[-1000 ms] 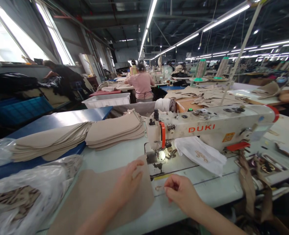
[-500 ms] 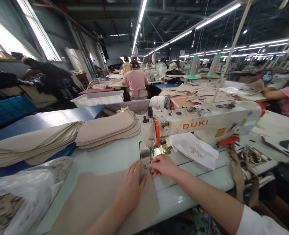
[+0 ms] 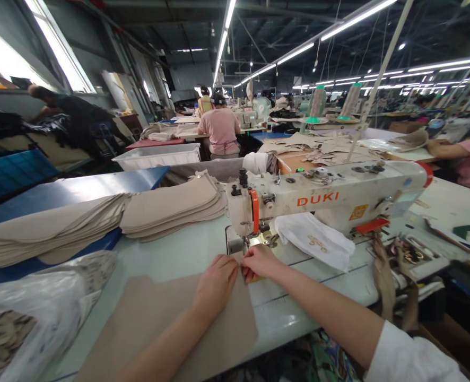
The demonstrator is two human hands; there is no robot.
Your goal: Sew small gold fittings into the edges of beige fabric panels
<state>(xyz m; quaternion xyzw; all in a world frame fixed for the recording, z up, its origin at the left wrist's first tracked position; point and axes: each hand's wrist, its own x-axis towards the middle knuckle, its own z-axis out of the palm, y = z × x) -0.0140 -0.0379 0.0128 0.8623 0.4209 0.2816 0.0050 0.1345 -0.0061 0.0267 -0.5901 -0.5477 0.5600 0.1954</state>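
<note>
A large beige fabric piece (image 3: 171,318) lies flat on the sewing table, its upper corner by the needle area of the white DUKI sewing machine (image 3: 318,199). My left hand (image 3: 216,284) rests on this fabric with its fingers bent and drawn together at the edge near the presser foot. Close against it, my right hand (image 3: 259,261) is closed in a pinch just in front of the needle. The small tab with a metal ring that showed between the hands earlier is now mostly hidden by the fingers. A lamp lights the spot behind the right hand.
Stacked beige panels (image 3: 171,207) lie at the left. A clear plastic bag (image 3: 52,313) of scraps sits at the near left. White cloth (image 3: 314,241) with small metal pieces lies under the machine arm. A parts tray (image 3: 414,257) stands to the right. Other people work beyond.
My left hand has gone from lying flat with fingers stretched to bent fingers, meeting my right hand. The right hand has shifted slightly, and the small ringed tab is now covered.
</note>
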